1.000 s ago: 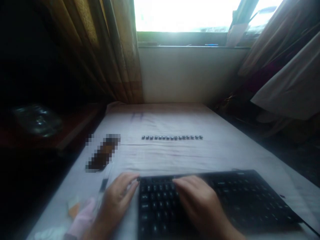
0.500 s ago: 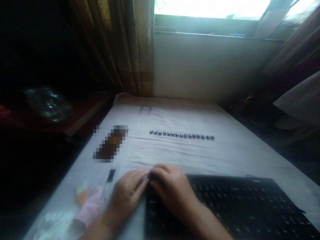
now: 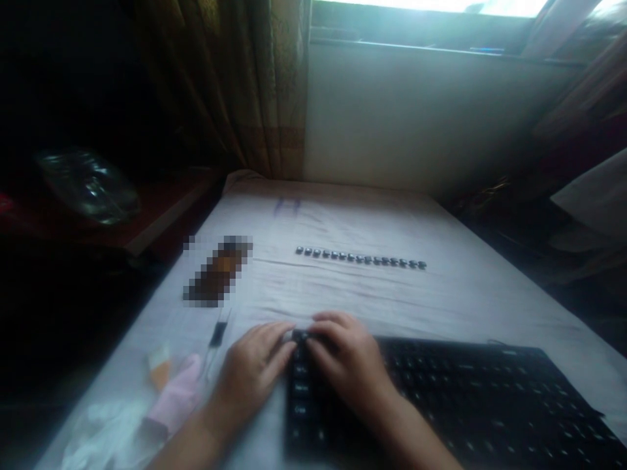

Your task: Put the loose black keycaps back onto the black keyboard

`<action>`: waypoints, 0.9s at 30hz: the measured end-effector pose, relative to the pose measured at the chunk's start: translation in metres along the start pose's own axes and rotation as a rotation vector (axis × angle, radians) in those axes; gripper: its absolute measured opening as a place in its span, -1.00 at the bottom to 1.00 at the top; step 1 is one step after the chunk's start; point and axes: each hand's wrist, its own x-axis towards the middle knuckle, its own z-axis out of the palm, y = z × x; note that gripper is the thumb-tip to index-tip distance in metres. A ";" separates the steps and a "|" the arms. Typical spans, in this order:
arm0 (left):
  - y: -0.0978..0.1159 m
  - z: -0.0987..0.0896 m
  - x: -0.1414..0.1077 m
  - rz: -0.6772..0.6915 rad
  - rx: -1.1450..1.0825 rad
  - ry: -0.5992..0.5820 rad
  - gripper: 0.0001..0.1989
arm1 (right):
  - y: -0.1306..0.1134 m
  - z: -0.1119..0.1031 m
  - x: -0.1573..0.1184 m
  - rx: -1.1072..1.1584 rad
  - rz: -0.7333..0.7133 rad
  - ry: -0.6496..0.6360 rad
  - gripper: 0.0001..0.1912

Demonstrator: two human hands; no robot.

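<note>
A black keyboard (image 3: 450, 391) lies at the lower right on the sheet. My left hand (image 3: 257, 359) is at its top left corner, thumb and fingers closed round the edge. Curled over the top edge beside it is my right hand (image 3: 350, 352), its thumb and fingertips on the keyboard near the corner key. Between the hands, a few dark keys of the left column show. Farther back, several small dark keycaps (image 3: 360, 258) stand in a row. What lies under my fingertips is partly hidden.
To the left are a pixelated brown object (image 3: 218, 271), a black-handled tool (image 3: 218, 334), a brush (image 3: 159, 367), a pink cloth (image 3: 174, 398) and a clear plastic bag (image 3: 108, 434). Another plastic bag (image 3: 93, 189) rests on a dark red surface. A curtain (image 3: 274, 91) hangs behind.
My hands have drawn slightly apart at the keyboard corner, so the corner key shows between them. The whole view has shifted a little.
</note>
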 end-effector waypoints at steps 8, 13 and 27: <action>0.005 0.000 0.002 0.023 0.008 -0.005 -0.78 | 0.000 0.004 -0.001 0.023 0.036 -0.006 -0.84; 0.004 -0.002 0.001 0.024 -0.018 -0.007 -0.80 | -0.003 0.004 -0.004 0.070 0.041 -0.053 -0.83; 0.004 -0.008 0.003 -0.081 -0.113 -0.124 -0.90 | -0.006 0.003 -0.008 0.152 0.081 -0.090 -0.87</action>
